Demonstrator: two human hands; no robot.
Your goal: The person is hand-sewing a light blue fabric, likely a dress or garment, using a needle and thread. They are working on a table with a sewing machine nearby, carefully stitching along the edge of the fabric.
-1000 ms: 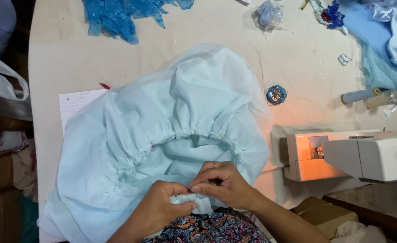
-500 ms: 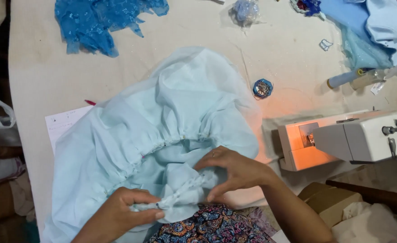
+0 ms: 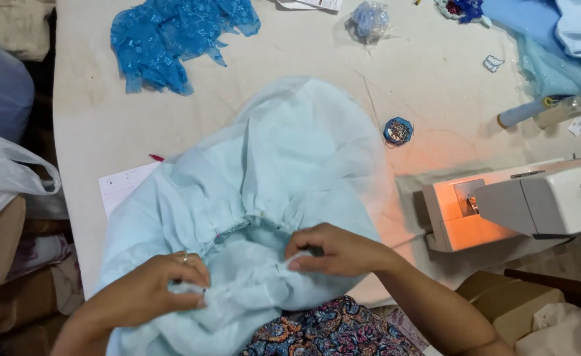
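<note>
A large piece of pale blue gathered fabric (image 3: 270, 178) lies spread over the near half of the white table (image 3: 92, 118) and drops into my lap. My left hand (image 3: 155, 290), with a ring on one finger, pinches a fold of this fabric near its lower left. My right hand (image 3: 333, 250) grips the gathered edge a little to the right, fingers closed on the cloth. The stretch of fabric between the two hands is bunched.
A white sewing machine (image 3: 521, 204) stands at the right, lit orange. A small blue pin holder (image 3: 398, 131) sits beside the fabric. Blue sequinned lace (image 3: 172, 39) lies far left, a blue thread cone (image 3: 524, 112) and blue cloths (image 3: 554, 39) far right. Paper sheet (image 3: 122, 188) peeks out left.
My hands have moved apart along the gathered edge: the left went left and down, the right stayed near the middle. The view shifted, so the table appears lower and further right.
</note>
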